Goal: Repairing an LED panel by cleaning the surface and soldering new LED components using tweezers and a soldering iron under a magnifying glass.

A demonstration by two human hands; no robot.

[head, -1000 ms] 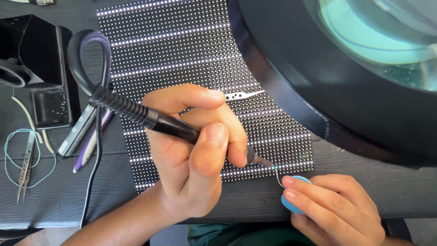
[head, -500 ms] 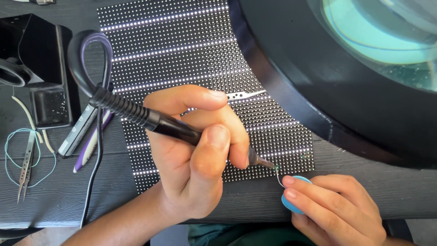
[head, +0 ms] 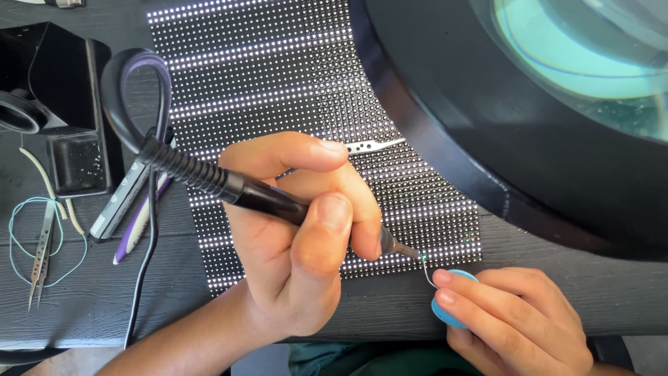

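Left hand (head: 292, 257) grips soldering iron (head: 229, 189) pen-style, thumb and fingers closed round the black barrel. Long axis runs upper left to lower right; tip points lower right, touching the LED panel (head: 278, 83) at its lower right corner, near the bench's front edge. Right hand (head: 515, 320) pinches blue solder spool (head: 445, 313), wire (head: 426, 273) meeting the tip.

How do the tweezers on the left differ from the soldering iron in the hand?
The soldering iron is black, thick and corded, while the tweezers are thin bare metal with no cord. The left hand holds the soldering iron at a slant, tip at the dotted panel's lower edge; the tweezers lie flat and untouched on the dark table. Both are slim and pointed.
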